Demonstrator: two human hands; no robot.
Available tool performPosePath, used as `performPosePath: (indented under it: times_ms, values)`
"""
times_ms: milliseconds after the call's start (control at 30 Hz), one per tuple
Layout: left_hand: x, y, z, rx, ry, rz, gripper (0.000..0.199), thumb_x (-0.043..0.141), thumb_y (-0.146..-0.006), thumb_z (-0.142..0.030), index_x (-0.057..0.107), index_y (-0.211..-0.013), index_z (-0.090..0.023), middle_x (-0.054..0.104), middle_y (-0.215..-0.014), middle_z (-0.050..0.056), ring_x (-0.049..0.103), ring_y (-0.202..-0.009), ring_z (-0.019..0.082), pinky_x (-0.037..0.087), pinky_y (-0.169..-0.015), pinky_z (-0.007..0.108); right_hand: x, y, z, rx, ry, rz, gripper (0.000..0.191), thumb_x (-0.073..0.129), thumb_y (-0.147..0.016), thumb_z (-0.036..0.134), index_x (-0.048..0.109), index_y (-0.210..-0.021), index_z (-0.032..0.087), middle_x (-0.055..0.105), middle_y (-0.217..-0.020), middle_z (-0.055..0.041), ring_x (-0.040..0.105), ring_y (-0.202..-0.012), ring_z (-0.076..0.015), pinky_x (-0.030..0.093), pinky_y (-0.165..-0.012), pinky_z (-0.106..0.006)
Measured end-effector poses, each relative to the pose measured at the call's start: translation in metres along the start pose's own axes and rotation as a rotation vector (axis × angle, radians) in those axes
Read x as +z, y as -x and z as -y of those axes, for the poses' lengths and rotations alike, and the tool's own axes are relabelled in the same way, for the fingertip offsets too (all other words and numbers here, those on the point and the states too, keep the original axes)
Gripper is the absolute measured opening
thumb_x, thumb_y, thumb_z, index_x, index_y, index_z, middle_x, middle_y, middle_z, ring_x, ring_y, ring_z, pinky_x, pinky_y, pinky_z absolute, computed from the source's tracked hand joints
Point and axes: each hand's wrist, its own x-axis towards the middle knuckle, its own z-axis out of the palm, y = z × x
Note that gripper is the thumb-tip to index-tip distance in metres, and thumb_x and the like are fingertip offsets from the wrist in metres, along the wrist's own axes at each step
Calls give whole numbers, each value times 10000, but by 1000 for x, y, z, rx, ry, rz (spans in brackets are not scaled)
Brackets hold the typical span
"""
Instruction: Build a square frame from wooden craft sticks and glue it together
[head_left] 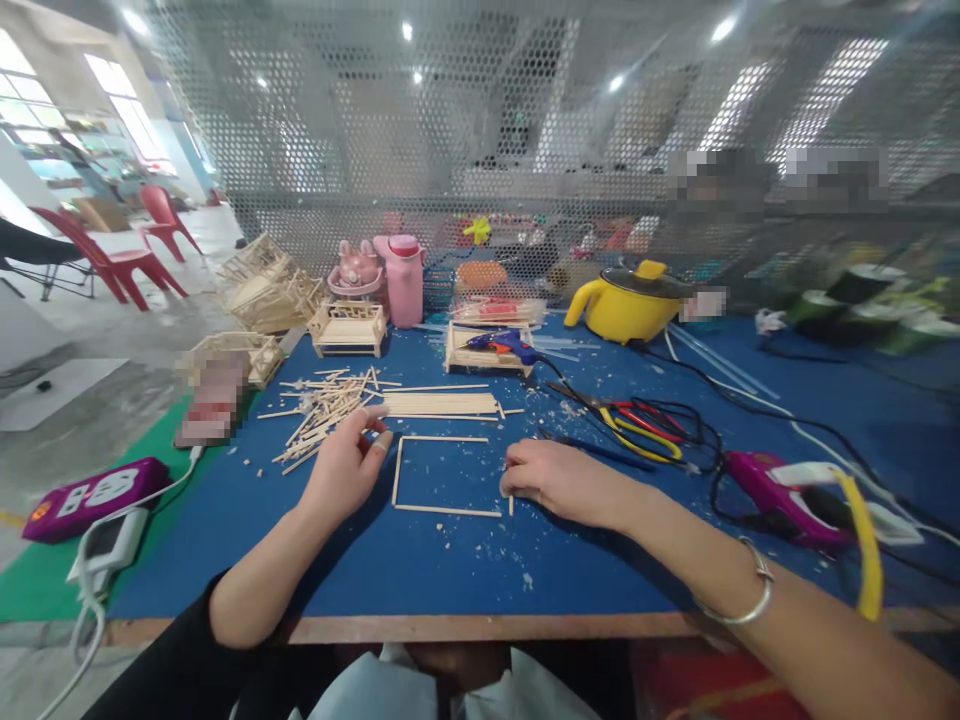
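Note:
Three thin wooden sticks form an open-sided rectangle [398, 472] on the blue mat. At its right side my right hand [551, 480] has its fingers closed on a short wooden stick [511, 506], which pokes out below the fingertips. My left hand [351, 462] hovers by the upper left corner, thumb and forefinger curved toward each other; whether anything is between them is too small to tell. Just beyond it lie a loose heap of short sticks [330, 412] and a row of long parallel sticks [442, 403].
A blue glue gun [506, 346] rests on a small wooden frame [487, 365]. Pliers [637, 430] and cables lie to the right, before a yellow pot [630, 308]. Purple power strips [97, 498] flank the mat. Small wooden beds [347, 328] and a pink jug [405, 282] stand behind.

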Motion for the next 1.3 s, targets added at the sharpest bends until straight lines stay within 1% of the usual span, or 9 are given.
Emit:
performPosePath:
  times_ms: [133, 267, 400, 533, 700, 833, 967, 1133, 1300]
  values:
    - [0, 0, 2, 38, -9, -1, 308, 487, -810, -297, 544, -1095, -193, 622, -880, 19, 491, -552, 104, 420, -591, 258, 0, 7, 2, -52, 97, -53, 214, 415, -903, 158, 615, -829, 170, 582, -892, -75, 488, -880, -193, 375, -774, -336]
    - [2, -1, -19, 48, 167, -63, 285, 485, -836, -338, 571, -1055, -177, 620, -859, 40, 537, -675, 136, 438, -654, 269, -6, 8, 11, 116, -293, -312, 183, 399, -923, 251, 561, -870, 182, 578, -870, -51, 494, -849, -173, 384, -809, -335]
    - [16, -2, -64, 133, 550, 366, 304, 446, -873, -386, 603, -1012, -166, 627, -948, 71, 565, -864, 162, 441, -784, 287, -4, -10, 39, 374, -1018, -639, 205, 487, -875, 394, 538, -901, 198, 586, -869, -14, 526, -792, -149, 429, -731, -279]
    - [35, -2, -84, -28, 908, 666, 426, 558, -812, -421, 500, -1133, -146, 614, -780, 32, 580, -717, 126, 452, -691, 268, 6, -28, 60, 442, -1375, -696, 368, 531, -823, 482, 537, -1068, 209, 634, -987, -42, 560, -740, -155, 460, -674, -299]
    - [37, -3, -69, -224, 938, 690, 432, 669, -728, -407, 550, -1044, -137, 614, -728, 21, 597, -629, 100, 452, -626, 233, 9, -3, 39, 504, -790, -646, 397, 466, -843, 500, 539, -1119, 224, 575, -1199, -77, 533, -1081, -225, 387, -952, -402]
    - [28, -1, -63, -425, 1153, 627, 386, 723, -684, -372, 525, -949, -172, 596, -726, -11, 627, -646, 108, 496, -635, 245, 17, 43, -4, 812, 3, -420, 895, 632, -613, 621, 398, -1342, 159, 341, -1427, -185, 196, -1337, -397, 176, -1040, -592]
    - [27, -1, -61, -461, 1307, 638, 302, 710, -714, -299, 500, -893, -175, 602, -781, -3, 648, -701, 128, 531, -669, 286, 20, 72, -26, 898, 101, -21, 924, 498, -664, 711, 308, -1411, 201, 357, -1429, -157, 243, -1327, -388, 216, -1016, -601]
    - [30, -3, -58, -482, 1291, 577, 278, 689, -730, -248, 493, -910, -168, 610, -755, 6, 641, -655, 119, 532, -615, 254, 6, 71, -14, 839, 202, 14, 799, 476, -721, 652, 429, -1350, 161, 506, -1303, -178, 444, -1203, -363, 300, -996, -511]
    - [28, -4, -58, -496, 1281, 537, 244, 652, -741, -222, 479, -903, -161, 614, -739, 18, 632, -640, 123, 521, -605, 254, -8, 63, 0, 861, 277, 37, 713, 535, -703, 544, 488, -1298, 156, 601, -1167, -184, 520, -1117, -361, 206, -1013, -583]
